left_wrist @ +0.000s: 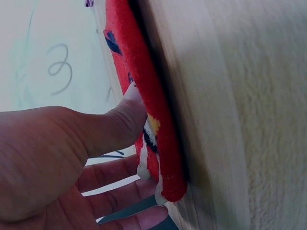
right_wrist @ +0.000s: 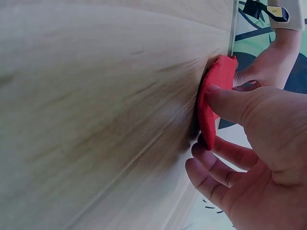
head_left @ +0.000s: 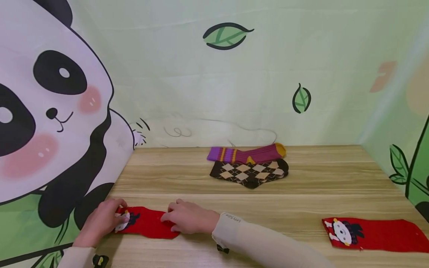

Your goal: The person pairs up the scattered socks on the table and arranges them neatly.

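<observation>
A red sock (head_left: 147,222) with a white cartoon animal figure lies flat at the table's left front, between both hands. My left hand (head_left: 102,220) grips its patterned end; in the left wrist view the thumb (left_wrist: 127,112) lies on top while the fingers are at the far edge. At the plain end my right hand (head_left: 191,217) pinches the sock, thumb on its upper face and index finger at its edge in the right wrist view. A matching red sock (head_left: 385,235) lies apart at the right front.
At the back middle, a purple and maroon sock (head_left: 256,155) with yellow bands touches a black and beige argyle sock (head_left: 249,173). Printed cloth walls (head_left: 161,74) enclose the wooden table (head_left: 268,208) at the left, back and right.
</observation>
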Demonstrator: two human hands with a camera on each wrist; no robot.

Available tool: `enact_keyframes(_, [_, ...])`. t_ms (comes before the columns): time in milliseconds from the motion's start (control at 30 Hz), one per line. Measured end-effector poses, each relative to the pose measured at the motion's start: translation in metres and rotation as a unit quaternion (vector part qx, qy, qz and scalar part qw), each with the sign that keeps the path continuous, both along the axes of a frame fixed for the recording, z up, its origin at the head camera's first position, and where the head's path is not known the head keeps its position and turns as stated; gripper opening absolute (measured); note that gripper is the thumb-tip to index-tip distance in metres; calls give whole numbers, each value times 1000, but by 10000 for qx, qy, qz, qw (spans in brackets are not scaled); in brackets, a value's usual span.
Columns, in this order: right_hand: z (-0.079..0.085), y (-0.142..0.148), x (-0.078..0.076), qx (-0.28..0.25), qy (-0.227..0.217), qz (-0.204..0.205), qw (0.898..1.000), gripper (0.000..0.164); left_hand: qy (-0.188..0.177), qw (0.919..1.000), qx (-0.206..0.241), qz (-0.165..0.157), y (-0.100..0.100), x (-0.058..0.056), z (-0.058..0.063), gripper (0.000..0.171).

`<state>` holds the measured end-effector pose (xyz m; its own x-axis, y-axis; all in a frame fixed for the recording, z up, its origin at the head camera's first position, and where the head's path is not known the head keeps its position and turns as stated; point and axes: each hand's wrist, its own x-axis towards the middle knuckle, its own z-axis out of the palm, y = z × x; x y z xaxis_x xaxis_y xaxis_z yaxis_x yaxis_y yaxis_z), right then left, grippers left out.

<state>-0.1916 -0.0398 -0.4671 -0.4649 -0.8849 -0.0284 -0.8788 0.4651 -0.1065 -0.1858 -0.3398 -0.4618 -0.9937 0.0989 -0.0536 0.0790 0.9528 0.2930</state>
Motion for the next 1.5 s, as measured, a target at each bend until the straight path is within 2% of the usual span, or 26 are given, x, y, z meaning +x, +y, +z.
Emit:
enact_keyframes(233, [1,-1,0,-116,-126,15,9999,41,21,10000,-41,-5,1,0,1,29])
enact_keyframes(533, [0,-2,1,-537,-493,104,9973,41,34,10000,-27,-88,1,2,2,34])
enact_keyframes(767, [4,-2,2,-567,-727,-12,9957,37,319,9993,11,-218,3,4,4,39])
enact_keyframes(1000, [10,-4,4,-544,-97,278,9981,23,333,9988,226,-263,2,5,4,33])
enact_keyframes(1233, [15,-3,7,-501,-89,279,9983,29,536,9970,108,-550,-2,4,3,19])
enact_keyframes(1333, [17,-1,8,-529,-59,303,9981,31,613,9963,15,-601,-5,4,4,23])
enact_keyframes(1500, [22,2,9,-554,-14,327,9979,35,537,9972,-95,-516,-6,4,9,26])
